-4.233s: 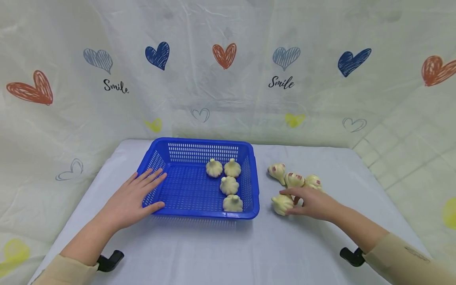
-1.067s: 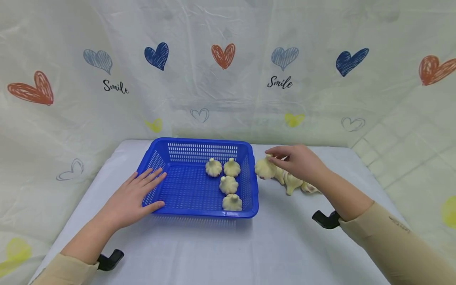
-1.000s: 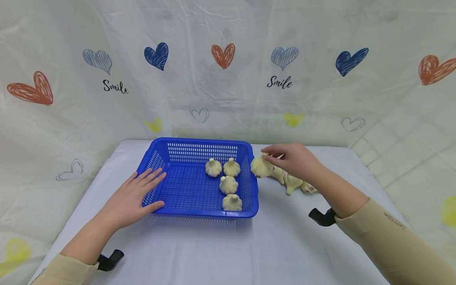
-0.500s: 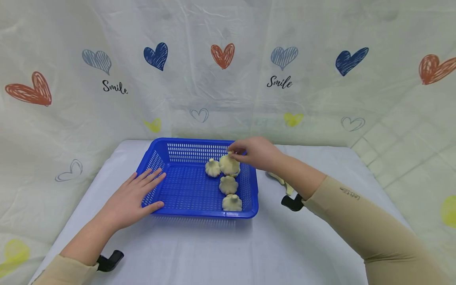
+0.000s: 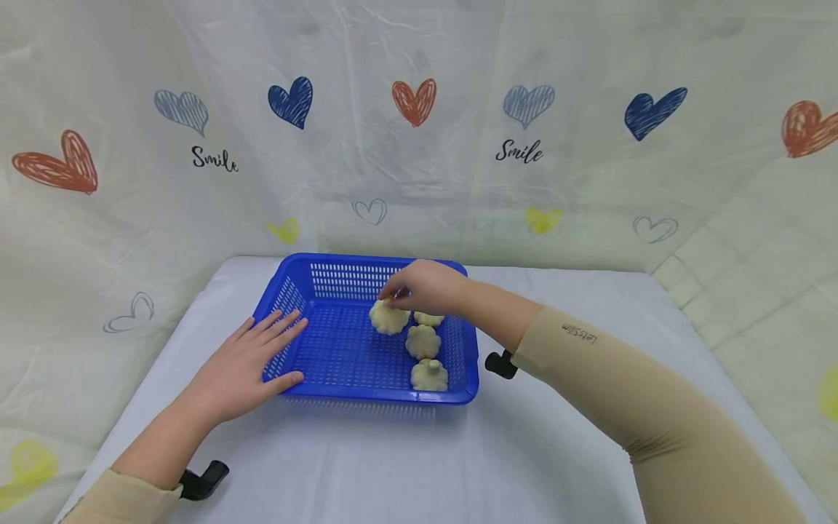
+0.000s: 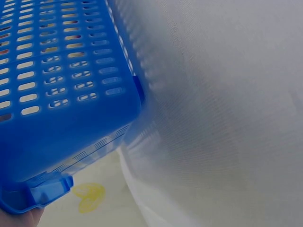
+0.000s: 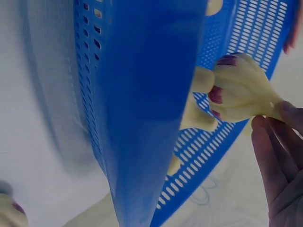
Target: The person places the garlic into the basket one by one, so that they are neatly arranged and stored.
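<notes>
My right hand (image 5: 425,285) pinches a garlic bulb (image 5: 389,318) by its stem, over the inside of a blue plastic basket (image 5: 366,394). In the right wrist view this bulb (image 7: 239,87) shows purple patches, with fingertips at its thin stem. More bulbs stand in the basket's right part: one at the front (image 5: 429,375), a middle bulb (image 5: 423,341) and a partly covered rear bulb (image 5: 428,319). Another beside the rear one is hidden behind the held bulb. My left hand (image 5: 238,371) rests on the basket's left rim, fingers straight and spread.
A white cloth (image 5: 366,466) covers the table. Behind it hangs a pale sheet (image 5: 458,189) printed with hearts. The right forearm hides the table area right of the basket; a bulb (image 7: 10,213) lies there in the right wrist view. Black wrist mounts (image 5: 204,480) stick out below the sleeves.
From the table on the right, my right hand has picked up a garlic bulb and carried it left over the rim, past the rear right bulb. My left hand has stayed put.
</notes>
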A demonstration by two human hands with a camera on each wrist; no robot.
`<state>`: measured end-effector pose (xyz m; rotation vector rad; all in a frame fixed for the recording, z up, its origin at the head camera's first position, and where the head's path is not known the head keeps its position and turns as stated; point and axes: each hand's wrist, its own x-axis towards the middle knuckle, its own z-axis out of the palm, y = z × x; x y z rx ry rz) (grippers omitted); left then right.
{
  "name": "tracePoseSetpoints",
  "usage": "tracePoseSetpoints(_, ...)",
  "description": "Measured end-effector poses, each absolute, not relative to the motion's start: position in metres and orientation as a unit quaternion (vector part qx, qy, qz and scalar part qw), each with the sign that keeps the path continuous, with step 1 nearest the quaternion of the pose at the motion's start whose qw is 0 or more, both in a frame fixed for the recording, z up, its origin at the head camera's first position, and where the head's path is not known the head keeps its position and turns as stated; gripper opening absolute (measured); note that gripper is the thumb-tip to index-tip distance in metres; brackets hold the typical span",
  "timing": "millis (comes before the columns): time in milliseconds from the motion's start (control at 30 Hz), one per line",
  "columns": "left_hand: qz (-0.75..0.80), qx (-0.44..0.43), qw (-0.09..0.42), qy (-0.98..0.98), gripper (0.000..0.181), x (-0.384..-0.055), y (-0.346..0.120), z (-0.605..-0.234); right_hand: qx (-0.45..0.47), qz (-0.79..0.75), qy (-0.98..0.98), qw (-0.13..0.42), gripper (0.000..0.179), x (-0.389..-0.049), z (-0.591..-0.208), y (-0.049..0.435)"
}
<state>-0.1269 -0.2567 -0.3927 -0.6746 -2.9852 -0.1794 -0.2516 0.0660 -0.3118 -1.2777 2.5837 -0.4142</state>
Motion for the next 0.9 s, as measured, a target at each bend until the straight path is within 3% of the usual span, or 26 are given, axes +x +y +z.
tracePoseSetpoints(533,-0.06,-0.221,0.039,-0.973,0.082,-0.127,-0.255,-0.394,-0.479,-0.07,0.859,0.168,0.02,-0.256,-0.325,0.041)
tracePoseSetpoints(900,-0.056,-0.22,0.04,-0.973,0.082,-0.127,-0.256,-0.392,-0.485,-0.023,0.856,0.176,0.02,-0.258,-0.332,0.038)
